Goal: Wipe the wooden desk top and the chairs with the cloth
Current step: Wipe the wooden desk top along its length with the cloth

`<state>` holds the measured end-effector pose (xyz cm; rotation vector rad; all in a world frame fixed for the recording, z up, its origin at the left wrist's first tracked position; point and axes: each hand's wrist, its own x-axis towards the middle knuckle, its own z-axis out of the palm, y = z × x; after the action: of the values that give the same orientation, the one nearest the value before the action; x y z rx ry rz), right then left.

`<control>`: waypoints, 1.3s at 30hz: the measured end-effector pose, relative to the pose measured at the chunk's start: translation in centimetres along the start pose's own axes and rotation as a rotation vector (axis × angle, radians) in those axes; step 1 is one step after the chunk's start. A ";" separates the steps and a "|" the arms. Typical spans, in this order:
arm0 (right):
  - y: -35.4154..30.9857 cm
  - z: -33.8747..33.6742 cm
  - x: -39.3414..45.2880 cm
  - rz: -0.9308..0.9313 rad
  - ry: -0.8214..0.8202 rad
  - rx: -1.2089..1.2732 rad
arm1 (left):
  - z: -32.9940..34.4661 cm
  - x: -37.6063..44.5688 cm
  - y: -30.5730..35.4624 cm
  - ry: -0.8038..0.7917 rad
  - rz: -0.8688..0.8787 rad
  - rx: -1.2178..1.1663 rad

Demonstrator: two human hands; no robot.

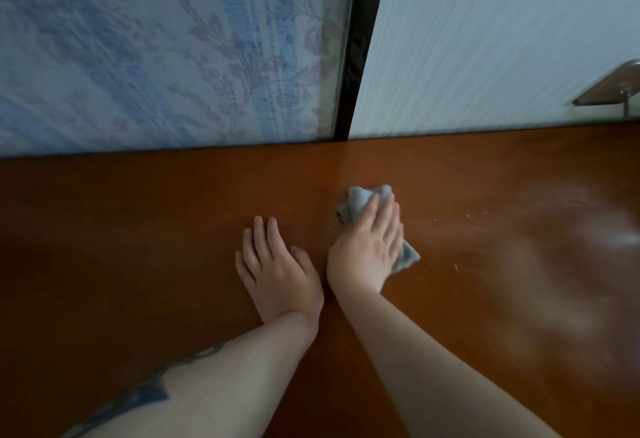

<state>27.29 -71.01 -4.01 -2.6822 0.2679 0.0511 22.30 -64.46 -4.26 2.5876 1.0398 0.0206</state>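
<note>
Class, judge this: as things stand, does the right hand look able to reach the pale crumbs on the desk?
Probably yes: the right hand, pressing the cloth, has bare desk top between it and the crumbs.

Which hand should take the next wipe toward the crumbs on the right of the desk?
Right. The right hand already presses the cloth flat, nearest the crumbs. The left hand rests bare on the desk.

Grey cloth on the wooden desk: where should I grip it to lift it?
Pinch the crumpled grey cloth at its bunched far end, coming from above. That end rises clear of the brown wooden desk top; the right hand presses its middle flat.
</note>
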 end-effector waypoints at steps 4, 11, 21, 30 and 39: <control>-1.4 -0.1 4.7 -0.585 -0.347 0.073 | 0.2 0.0 -0.2 0.029 0.003 -0.046; 2.5 -1.9 10.5 -0.444 -0.205 0.234 | 0.2 0.0 -0.3 0.053 0.012 -0.118; 4.9 -2.4 0.2 -0.837 -0.510 0.217 | -0.2 -0.1 -1.4 0.077 0.092 -0.329; 10.0 -5.0 -6.7 -0.922 -0.590 0.200 | -1.6 -7.9 -7.4 -0.016 0.235 -0.205; 12.5 -5.5 -14.0 -1.107 -0.687 0.175 | -2.7 -13.4 -7.8 -0.060 -0.012 -0.411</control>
<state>11.04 -81.93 -3.30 -2.1140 -1.3086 0.5403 6.93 -67.36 -2.68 2.1977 0.9190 0.1382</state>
